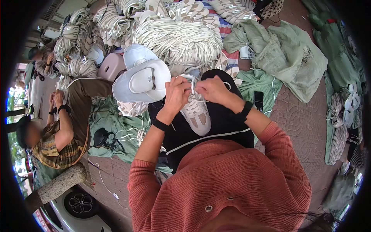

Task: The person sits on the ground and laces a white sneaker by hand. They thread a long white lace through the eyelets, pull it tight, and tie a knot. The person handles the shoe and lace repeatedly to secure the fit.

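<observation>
A white and beige sneaker upper (196, 115) lies across my lap on black cloth, toe end pointing toward me. White lace runs in rows over its front. Closed at the left side of its opening is my left hand (177, 94), fingers pinched on a white shoelace (193, 84) that loops up between both hands. My right hand (215, 91) pinches the same lace from the right, thumb and fingers pressed together. The fingertips partly cover the lace holes. A black band circles each wrist.
Beyond my lap is a large heap of white laces (179, 38), with bundled shoe uppers around it. Pale blue-white shoe-shaped pieces (141, 81) are stacked at left. A woven sack (288, 58) and a phone (258, 101) lie right. Another person (54, 135) sits at left.
</observation>
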Demonstrator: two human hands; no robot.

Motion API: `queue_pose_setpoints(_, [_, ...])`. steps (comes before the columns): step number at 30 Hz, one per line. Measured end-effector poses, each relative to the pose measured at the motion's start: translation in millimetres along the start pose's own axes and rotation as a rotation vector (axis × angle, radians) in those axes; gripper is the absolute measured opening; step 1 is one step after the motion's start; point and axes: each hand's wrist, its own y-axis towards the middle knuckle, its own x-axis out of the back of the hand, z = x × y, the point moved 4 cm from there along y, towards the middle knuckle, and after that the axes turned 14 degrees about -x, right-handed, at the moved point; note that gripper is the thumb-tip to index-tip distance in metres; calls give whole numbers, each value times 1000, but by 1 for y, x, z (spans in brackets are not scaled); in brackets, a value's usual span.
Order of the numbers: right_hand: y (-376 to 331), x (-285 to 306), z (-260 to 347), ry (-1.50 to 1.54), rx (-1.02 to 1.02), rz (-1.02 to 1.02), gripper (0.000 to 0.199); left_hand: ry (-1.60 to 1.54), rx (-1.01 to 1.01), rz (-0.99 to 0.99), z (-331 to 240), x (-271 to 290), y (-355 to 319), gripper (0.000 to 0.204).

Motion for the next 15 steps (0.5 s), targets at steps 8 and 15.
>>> queue_pose_setpoints(8, [14,16,-11,577,-10,356,25,355,-189,-86,-24,59,-10,17])
queue_pose_setpoints(15, [-6,14,-6,933,-55,480,26,667,289,-619,8,242,-121,4])
